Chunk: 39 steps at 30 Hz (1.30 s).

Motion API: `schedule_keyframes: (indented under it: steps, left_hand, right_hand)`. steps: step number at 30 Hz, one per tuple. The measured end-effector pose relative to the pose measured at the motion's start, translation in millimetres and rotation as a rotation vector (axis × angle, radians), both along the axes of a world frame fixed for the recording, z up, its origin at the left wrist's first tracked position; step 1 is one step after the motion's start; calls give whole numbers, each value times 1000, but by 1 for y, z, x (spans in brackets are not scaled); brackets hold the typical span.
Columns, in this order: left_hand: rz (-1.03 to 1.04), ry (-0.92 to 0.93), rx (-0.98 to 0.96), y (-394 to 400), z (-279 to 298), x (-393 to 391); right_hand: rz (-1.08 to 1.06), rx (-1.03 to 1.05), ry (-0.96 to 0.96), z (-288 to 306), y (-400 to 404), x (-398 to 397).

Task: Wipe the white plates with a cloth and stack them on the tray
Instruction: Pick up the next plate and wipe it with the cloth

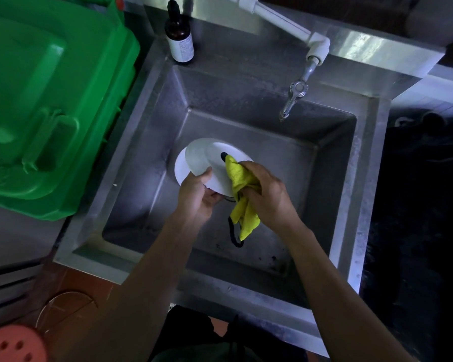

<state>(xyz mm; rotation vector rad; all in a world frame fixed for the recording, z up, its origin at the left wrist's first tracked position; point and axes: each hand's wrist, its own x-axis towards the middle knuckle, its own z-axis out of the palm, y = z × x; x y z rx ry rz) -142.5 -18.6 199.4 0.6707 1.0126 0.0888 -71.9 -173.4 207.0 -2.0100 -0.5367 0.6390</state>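
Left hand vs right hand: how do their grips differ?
The left hand pinches the round white plate at its near rim, holding it tilted; the right hand bunches the yellow dark-edged cloth against the plate's face. Both work above the steel sink.

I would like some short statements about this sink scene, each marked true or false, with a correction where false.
1. The left hand holds a white plate over the steel sink. True.
2. The right hand grips a blue sponge. False: it grips a yellow cloth with dark edging.
3. Water runs from the tap. False: no stream is visible.
4. A brown bottle stands on the sink's far left corner. True.
5. The green plastic bin lid lies right of the sink. False: it is to the left.
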Motion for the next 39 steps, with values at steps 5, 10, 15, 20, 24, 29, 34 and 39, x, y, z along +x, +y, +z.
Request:
schedule_keyframes:
  steps: [5, 10, 15, 20, 24, 29, 34, 39]
  left_hand:
    - [21, -40, -7, -5, 6, 1]
    - [60, -32, -26, -10, 13, 3]
    - [72, -48, -35, -9, 16, 0]
    - [8, -90, -19, -5, 12, -6]
    - [-6, -115, -22, 0, 6, -12]
    - [-99, -163, 3, 5, 5, -20]
    - [-242, -221, 25, 15, 8, -28]
    - [-374, -208, 75, 16, 14, -29]
  right_hand:
    - [23, -20, -135, -6, 7, -17]
    - [-11, -103, -242, -14, 17, -38]
    - [-67, -116, -220, -16, 16, -52]
    - [-160, -80, -108, -17, 15, -36]
    - [-212, -95, -2, -23, 13, -16]
    - [-269, -87, 74, -24, 8, 5]
    - [-310, -93, 104, -22, 2, 21]
    - [-308, -111, 86, -19, 2, 34]
